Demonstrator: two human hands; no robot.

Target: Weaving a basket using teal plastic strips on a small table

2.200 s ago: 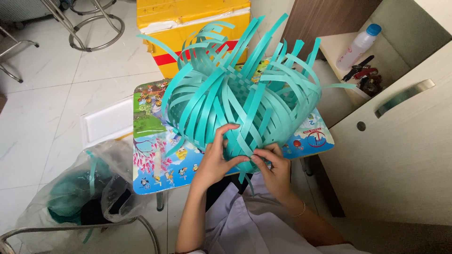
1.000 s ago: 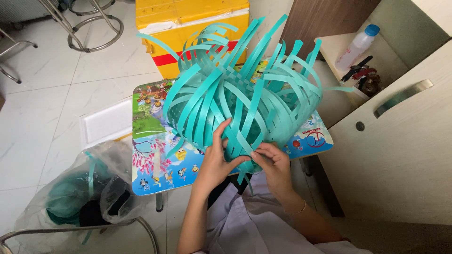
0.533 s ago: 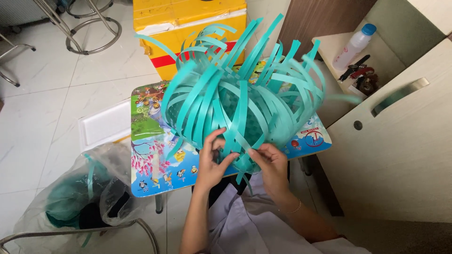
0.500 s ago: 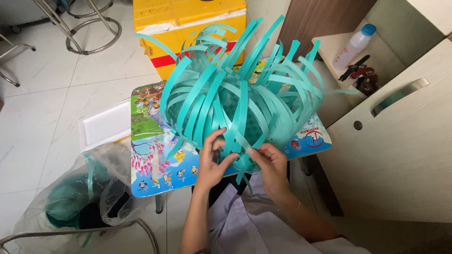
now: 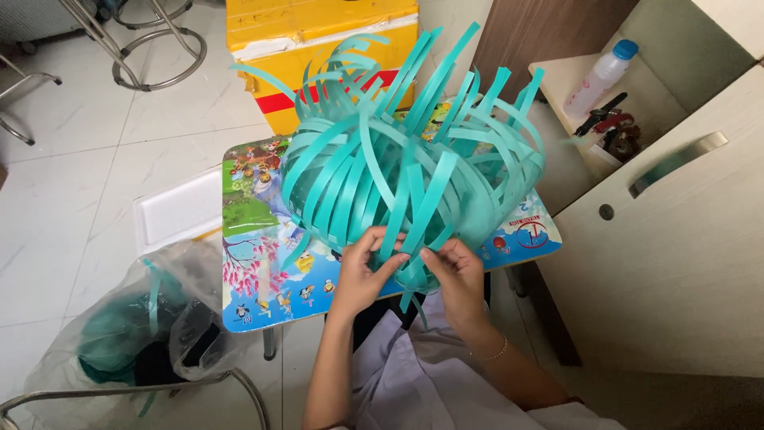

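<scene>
Teal strip weave on small table, near edge. Left hand and right hand close together, pinching strips. Bag holding teal strips, left on floor.

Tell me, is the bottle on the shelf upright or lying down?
Lying down, tilted. The bottle rests on its side on the shelf, its blue cap pointing up-right.

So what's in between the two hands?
In the head view, teal strips of the half-woven basket run down between the left hand and the right hand; both pinch them.
</scene>
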